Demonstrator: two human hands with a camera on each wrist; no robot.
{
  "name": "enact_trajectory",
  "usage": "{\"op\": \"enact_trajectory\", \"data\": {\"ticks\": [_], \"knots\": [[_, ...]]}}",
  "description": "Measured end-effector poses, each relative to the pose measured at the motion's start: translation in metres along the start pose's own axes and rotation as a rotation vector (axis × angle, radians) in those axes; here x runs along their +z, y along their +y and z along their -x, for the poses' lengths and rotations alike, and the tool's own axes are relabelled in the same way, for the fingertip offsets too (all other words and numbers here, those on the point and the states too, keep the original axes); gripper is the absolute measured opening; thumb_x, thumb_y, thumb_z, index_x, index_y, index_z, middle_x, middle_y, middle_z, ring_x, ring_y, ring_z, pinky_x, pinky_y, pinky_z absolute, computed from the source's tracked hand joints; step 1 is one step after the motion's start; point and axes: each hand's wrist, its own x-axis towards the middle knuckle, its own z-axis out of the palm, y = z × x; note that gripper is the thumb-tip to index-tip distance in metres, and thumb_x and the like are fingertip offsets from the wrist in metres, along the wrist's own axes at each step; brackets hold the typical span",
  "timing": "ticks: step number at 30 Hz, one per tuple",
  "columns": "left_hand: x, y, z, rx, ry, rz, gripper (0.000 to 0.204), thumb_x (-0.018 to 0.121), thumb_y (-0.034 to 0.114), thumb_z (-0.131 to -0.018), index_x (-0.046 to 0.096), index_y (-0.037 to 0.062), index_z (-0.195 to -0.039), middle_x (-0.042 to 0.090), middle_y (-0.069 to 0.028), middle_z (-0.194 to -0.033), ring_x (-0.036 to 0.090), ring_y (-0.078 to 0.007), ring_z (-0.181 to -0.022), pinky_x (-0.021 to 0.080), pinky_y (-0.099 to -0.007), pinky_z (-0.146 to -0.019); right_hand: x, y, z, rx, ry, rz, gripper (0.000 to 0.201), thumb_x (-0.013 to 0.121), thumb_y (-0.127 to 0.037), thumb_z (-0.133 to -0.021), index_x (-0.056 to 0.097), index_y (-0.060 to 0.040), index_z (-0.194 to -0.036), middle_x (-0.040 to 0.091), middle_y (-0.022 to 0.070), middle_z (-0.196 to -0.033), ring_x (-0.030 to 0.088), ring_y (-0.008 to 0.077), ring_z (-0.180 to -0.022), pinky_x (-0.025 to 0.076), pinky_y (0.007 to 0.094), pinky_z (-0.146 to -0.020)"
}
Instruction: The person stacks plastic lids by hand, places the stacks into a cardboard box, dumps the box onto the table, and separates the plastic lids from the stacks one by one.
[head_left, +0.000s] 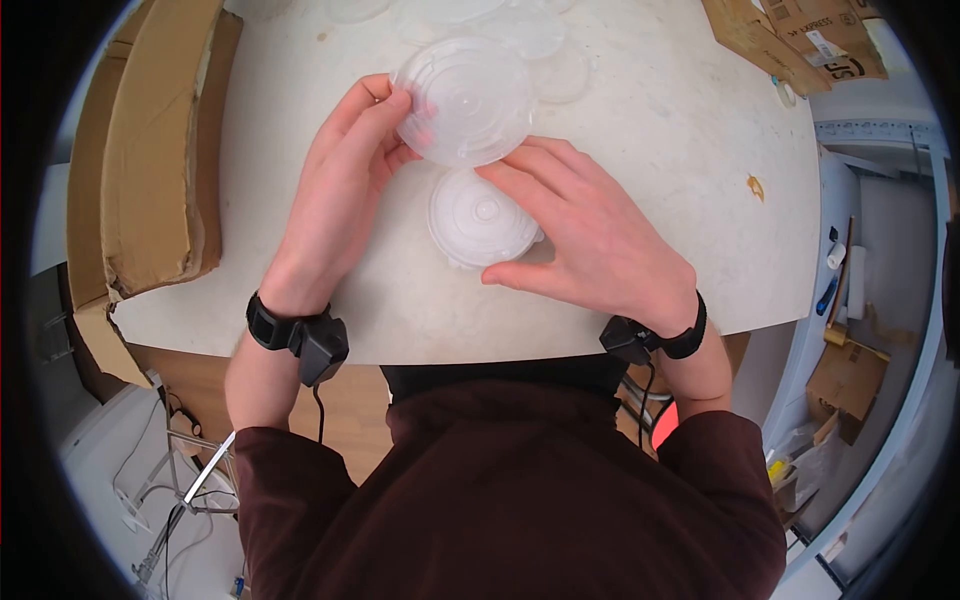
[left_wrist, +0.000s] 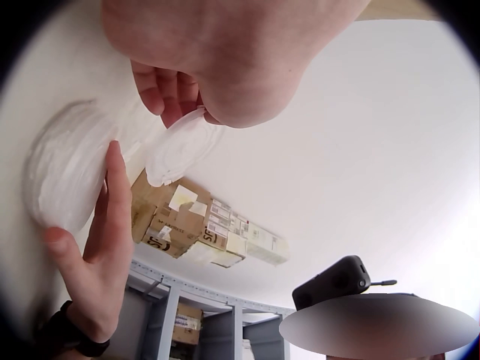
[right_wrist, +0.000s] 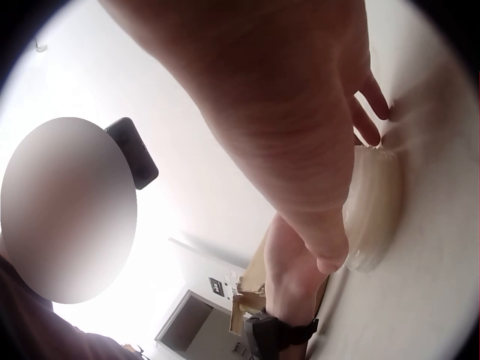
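A round, clear plastic lid [head_left: 465, 100] is held up by my left hand [head_left: 345, 165], which pinches it at its left edge. In the left wrist view that lid [left_wrist: 180, 150] is tilted, seen partly from the side. Below it on the table stands a stack of similar round lids [head_left: 478, 220], whose layered side shows in the left wrist view. My right hand [head_left: 600, 225] spans the right part of this stack, fingers at its far edge and thumb at its near side. The right wrist view shows the stack [right_wrist: 375, 206] partly behind that hand.
More clear lids [head_left: 520, 35] lie spread at the far side of the white table [head_left: 650, 110]. A long open cardboard box [head_left: 160, 150] stands along the left edge. Cardboard boxes [head_left: 800, 45] stand at the far right, near a roll of tape [head_left: 785, 93].
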Motion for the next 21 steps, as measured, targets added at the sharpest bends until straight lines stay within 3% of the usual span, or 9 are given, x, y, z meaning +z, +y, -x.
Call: {"op": "enact_trajectory", "data": {"ticks": [9, 11, 12, 14, 15, 17, 21], "knots": [[0.007, 0.003, 0.003, 0.009, 0.058, 0.016, 0.026, 0.057, 0.024, -0.115, 0.065, 0.0053, -0.131, 0.071, -0.0016, -0.125, 0.064, -0.0117, -0.119, 0.049, -0.0343, -0.113, -0.013, 0.005, 0.001, 0.095, 0.035, -0.121, 0.071, 0.093, -0.033, -0.082, 0.067, -0.0037, -0.142, 0.065, 0.0192, -0.144, 0.061, 0.0382, -0.136, 0.054, 0.0488, -0.111], [0.002, 0.001, 0.003, 0.049, 0.055, -0.001, 0.024, 0.060, 0.025, -0.115, 0.065, 0.0063, -0.129, 0.071, -0.0008, -0.125, 0.063, -0.0111, -0.119, 0.048, -0.0341, -0.112, -0.016, 0.009, 0.000, 0.133, 0.158, -0.213, 0.063, 0.090, -0.028, -0.089, 0.066, -0.0035, -0.142, 0.072, 0.0148, -0.126, 0.069, 0.0301, -0.119, 0.057, 0.0432, -0.104], [0.002, 0.001, 0.004, 0.049, 0.054, 0.004, 0.024, 0.060, 0.025, -0.115, 0.065, 0.0063, -0.129, 0.071, -0.0008, -0.125, 0.063, -0.0111, -0.119, 0.048, -0.0341, -0.112, -0.017, 0.007, 0.000, 0.135, 0.155, -0.209, 0.063, 0.090, -0.028, -0.089, 0.066, -0.0035, -0.142, 0.072, 0.0148, -0.126, 0.069, 0.0301, -0.119, 0.057, 0.0432, -0.104], [0.001, 0.004, 0.007, 0.088, 0.011, -0.026, 0.021, 0.064, 0.023, -0.113, 0.067, 0.0077, -0.127, 0.071, 0.0007, -0.123, 0.063, -0.0103, -0.117, 0.048, -0.0333, -0.111, -0.022, 0.001, 0.001, 0.384, 0.221, -0.556, 0.049, 0.082, -0.019, -0.098, 0.067, -0.0042, -0.143, 0.074, 0.0065, -0.105, 0.069, 0.0167, -0.101, 0.056, 0.0337, -0.093], [0.000, 0.005, 0.009, 0.089, 0.010, -0.023, 0.021, 0.064, 0.023, -0.113, 0.067, 0.0077, -0.127, 0.071, 0.0007, -0.123, 0.063, -0.0103, -0.117, 0.048, -0.0333, -0.111, -0.024, 0.000, 0.001, 0.385, 0.220, -0.553, 0.049, 0.082, -0.019, -0.098, 0.067, -0.0042, -0.143, 0.074, 0.0065, -0.105, 0.069, 0.0167, -0.101, 0.056, 0.0337, -0.093], [0.000, 0.007, 0.014, 0.097, -0.079, -0.121, 0.017, 0.068, 0.019, -0.110, 0.069, 0.0090, -0.123, 0.070, -0.0010, -0.126, 0.062, -0.0121, -0.121, 0.047, -0.0334, -0.111, -0.027, -0.002, 0.003, 0.454, 0.236, -0.765, 0.035, 0.070, -0.012, -0.107, 0.069, -0.0051, -0.142, 0.071, 0.0007, -0.095, 0.064, 0.0087, -0.093, 0.053, 0.0273, -0.087], [0.005, 0.012, 0.019, 0.170, -0.172, -0.197, 0.012, 0.073, 0.015, -0.106, 0.073, 0.0097, -0.117, 0.069, -0.0050, -0.136, 0.060, -0.0155, -0.129, 0.046, -0.0357, -0.113, -0.025, 0.005, 0.003, 0.363, 0.217, -0.870, 0.031, 0.063, -0.012, -0.112, 0.070, -0.0054, -0.141, 0.073, 0.0015, -0.100, 0.066, 0.0103, -0.096, 0.053, 0.0276, -0.087]]}}
